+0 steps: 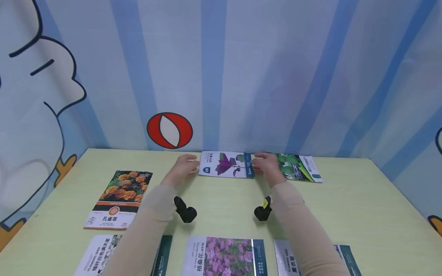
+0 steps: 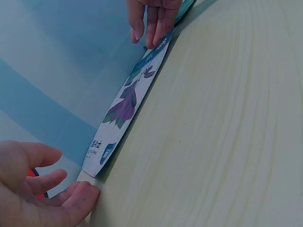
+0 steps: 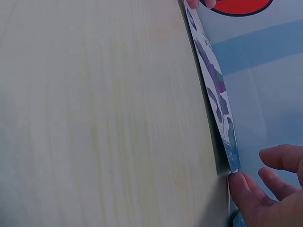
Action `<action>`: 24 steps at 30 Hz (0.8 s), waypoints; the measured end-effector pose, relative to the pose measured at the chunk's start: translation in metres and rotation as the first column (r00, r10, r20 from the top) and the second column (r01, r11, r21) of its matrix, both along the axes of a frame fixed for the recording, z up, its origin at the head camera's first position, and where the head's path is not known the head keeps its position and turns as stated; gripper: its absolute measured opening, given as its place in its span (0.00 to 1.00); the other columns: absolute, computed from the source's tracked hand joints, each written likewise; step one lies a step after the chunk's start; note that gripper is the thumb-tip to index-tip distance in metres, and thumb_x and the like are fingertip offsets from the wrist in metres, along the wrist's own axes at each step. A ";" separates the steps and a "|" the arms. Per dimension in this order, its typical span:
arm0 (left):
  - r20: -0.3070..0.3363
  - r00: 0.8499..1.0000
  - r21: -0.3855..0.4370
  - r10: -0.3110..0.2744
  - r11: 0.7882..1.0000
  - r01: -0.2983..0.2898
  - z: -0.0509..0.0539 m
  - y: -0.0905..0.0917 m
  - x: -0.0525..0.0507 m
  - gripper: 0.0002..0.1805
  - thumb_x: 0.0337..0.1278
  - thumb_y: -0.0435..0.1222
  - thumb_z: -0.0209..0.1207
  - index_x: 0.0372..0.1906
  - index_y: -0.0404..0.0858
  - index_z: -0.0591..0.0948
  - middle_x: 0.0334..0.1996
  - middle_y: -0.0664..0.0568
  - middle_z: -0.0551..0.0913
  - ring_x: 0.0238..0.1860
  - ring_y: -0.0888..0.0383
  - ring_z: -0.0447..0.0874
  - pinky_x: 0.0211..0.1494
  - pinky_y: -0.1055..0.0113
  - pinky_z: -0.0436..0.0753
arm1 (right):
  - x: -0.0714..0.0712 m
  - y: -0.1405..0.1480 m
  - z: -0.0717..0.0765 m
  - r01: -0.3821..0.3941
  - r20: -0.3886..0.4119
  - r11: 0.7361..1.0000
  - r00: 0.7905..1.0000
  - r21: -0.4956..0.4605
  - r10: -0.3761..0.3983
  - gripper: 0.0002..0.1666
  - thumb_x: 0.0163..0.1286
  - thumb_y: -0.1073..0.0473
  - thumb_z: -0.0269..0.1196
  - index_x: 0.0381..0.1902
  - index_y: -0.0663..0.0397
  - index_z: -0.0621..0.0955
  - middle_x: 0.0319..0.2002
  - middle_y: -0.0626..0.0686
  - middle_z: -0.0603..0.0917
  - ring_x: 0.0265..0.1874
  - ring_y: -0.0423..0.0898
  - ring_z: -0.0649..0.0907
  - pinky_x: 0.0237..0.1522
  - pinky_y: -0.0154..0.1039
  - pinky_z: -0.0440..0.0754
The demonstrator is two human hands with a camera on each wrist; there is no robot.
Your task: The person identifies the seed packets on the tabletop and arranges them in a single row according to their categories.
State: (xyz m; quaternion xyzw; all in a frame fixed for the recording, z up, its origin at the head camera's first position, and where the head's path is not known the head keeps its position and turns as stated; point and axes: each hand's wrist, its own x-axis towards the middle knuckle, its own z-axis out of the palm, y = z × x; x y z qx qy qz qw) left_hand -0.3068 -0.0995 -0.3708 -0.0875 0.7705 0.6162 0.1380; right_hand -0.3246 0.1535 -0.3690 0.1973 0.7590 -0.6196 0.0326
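Observation:
A seed packet [image 1: 226, 164] with a purple-leaved plant and a dark blue band lies crosswise at the table's back edge. At its left end is my left hand [image 1: 183, 167], fingers loosely bent and spread. In the left wrist view, the left hand [image 2: 42, 184] has its fingertips close to the packet's white corner, not wrapped round it. My right hand [image 1: 268, 165] is at the blue end. The right wrist view shows that right hand [image 3: 272, 189] with a fingertip at the packet's end and the other fingers apart; whether it touches, I cannot tell.
Right of the right hand lies a green-fruit packet [image 1: 298, 168]. An orange marigold packet [image 1: 119, 199] lies at the left. Along the front are a pink-flower packet [image 1: 226, 257] and two packets partly hidden by my forearms. A striped blue curtain [image 1: 238, 76] stands behind the table.

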 end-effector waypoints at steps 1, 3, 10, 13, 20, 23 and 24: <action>0.005 1.000 0.013 0.007 1.000 -0.007 0.000 0.000 0.001 0.27 0.67 0.34 0.48 0.67 0.31 0.59 0.66 0.39 0.61 0.64 0.44 0.63 0.64 0.56 0.67 | 0.000 0.000 0.000 -0.006 0.002 1.000 1.000 -0.011 0.006 0.25 0.63 0.69 0.58 0.59 0.63 0.73 0.55 0.63 0.75 0.44 0.53 0.78 0.50 0.45 0.78; 0.011 1.000 0.047 0.014 0.999 -0.015 0.000 0.001 0.002 0.27 0.68 0.34 0.47 0.67 0.31 0.58 0.65 0.39 0.62 0.63 0.45 0.63 0.65 0.57 0.66 | -0.001 0.000 -0.001 -0.011 0.004 0.999 1.000 -0.036 0.011 0.25 0.63 0.70 0.57 0.60 0.63 0.72 0.55 0.64 0.74 0.41 0.51 0.79 0.49 0.44 0.78; 0.061 0.996 0.179 0.061 0.981 -0.071 0.001 0.002 0.005 0.28 0.65 0.28 0.49 0.68 0.30 0.58 0.61 0.37 0.66 0.55 0.49 0.68 0.61 0.60 0.71 | -0.003 0.004 -0.001 -0.013 0.022 0.992 1.000 -0.128 0.016 0.27 0.63 0.73 0.56 0.61 0.64 0.71 0.55 0.65 0.75 0.27 0.42 0.79 0.34 0.34 0.81; 0.098 0.989 0.224 0.115 0.965 -0.134 0.001 0.002 0.004 0.29 0.62 0.24 0.50 0.68 0.31 0.60 0.59 0.36 0.67 0.49 0.50 0.70 0.56 0.64 0.75 | -0.002 0.005 0.000 -0.020 0.036 0.987 0.999 -0.157 0.026 0.27 0.63 0.73 0.57 0.62 0.63 0.71 0.56 0.64 0.74 0.28 0.41 0.78 0.29 0.31 0.79; 0.185 0.953 0.398 0.242 0.868 -0.298 0.004 0.006 0.003 0.32 0.54 0.17 0.51 0.66 0.30 0.62 0.60 0.37 0.66 0.45 0.52 0.69 0.54 0.66 0.75 | 0.000 0.002 0.002 0.004 0.066 0.975 0.998 -0.222 0.011 0.29 0.62 0.75 0.57 0.63 0.63 0.70 0.60 0.64 0.71 0.39 0.46 0.78 0.34 0.33 0.80; 0.202 0.945 0.467 0.256 0.823 -0.322 0.005 0.008 0.006 0.28 0.55 0.18 0.50 0.64 0.28 0.65 0.53 0.39 0.69 0.42 0.54 0.69 0.52 0.69 0.76 | -0.001 0.000 0.000 0.031 0.077 0.966 0.997 -0.255 -0.011 0.31 0.61 0.77 0.57 0.63 0.62 0.70 0.60 0.64 0.70 0.48 0.50 0.76 0.46 0.39 0.79; 0.207 0.944 0.482 0.258 0.813 -0.328 0.005 0.008 0.008 0.27 0.55 0.19 0.50 0.63 0.28 0.66 0.50 0.41 0.69 0.40 0.55 0.69 0.50 0.71 0.77 | -0.004 0.001 -0.003 0.041 0.084 0.961 0.996 -0.273 -0.019 0.31 0.60 0.77 0.58 0.63 0.61 0.70 0.60 0.63 0.70 0.49 0.51 0.76 0.48 0.40 0.79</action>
